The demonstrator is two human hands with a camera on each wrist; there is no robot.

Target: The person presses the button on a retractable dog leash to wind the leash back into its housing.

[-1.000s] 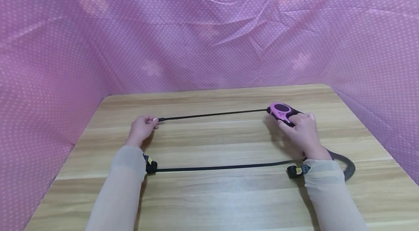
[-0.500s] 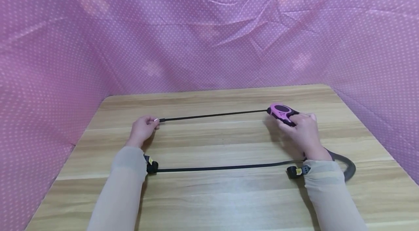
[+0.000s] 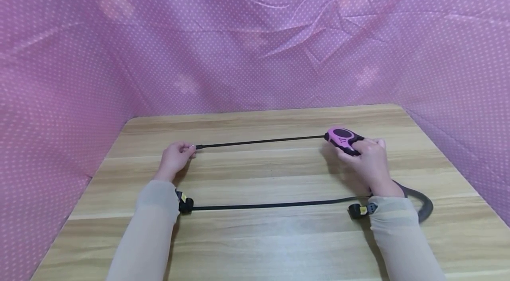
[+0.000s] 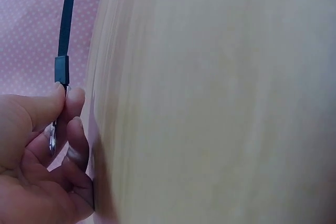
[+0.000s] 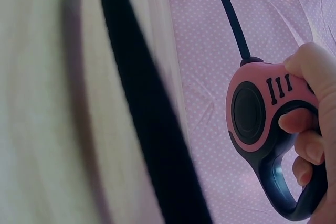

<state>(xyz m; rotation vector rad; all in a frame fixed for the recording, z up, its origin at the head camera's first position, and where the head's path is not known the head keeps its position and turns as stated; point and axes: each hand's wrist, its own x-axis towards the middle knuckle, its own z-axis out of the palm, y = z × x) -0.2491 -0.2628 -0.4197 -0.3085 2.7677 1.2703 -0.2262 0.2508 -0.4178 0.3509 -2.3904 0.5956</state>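
Observation:
A pink and black retractable dog leash point(image 3: 341, 136) is in my right hand point(image 3: 368, 159), over the right part of the table. In the right wrist view, my fingers curl through the handle loop point(image 5: 273, 182) and the thumb lies on top of the pink casing point(image 5: 249, 114). From its nozzle a black strap point(image 3: 260, 141) runs straight and taut to my left hand point(image 3: 175, 158). There my thumb and forefinger pinch the metal clip point(image 4: 53, 140), just below the strap's black end sleeve point(image 4: 62, 69). Part of the clip is hidden behind the fingers.
Nearer me, a second black strap point(image 3: 271, 205) stretches across the wooden table point(image 3: 259, 245). It runs behind my right wrist, beside a dark grey loop handle point(image 3: 426, 205). Pink dotted cloth point(image 3: 255, 64) hangs around the table's back and sides.
My left hand has shifted very slightly to the right, and the strap between the hands looks a little shorter. The right hand keeps its grip almost unmoved.

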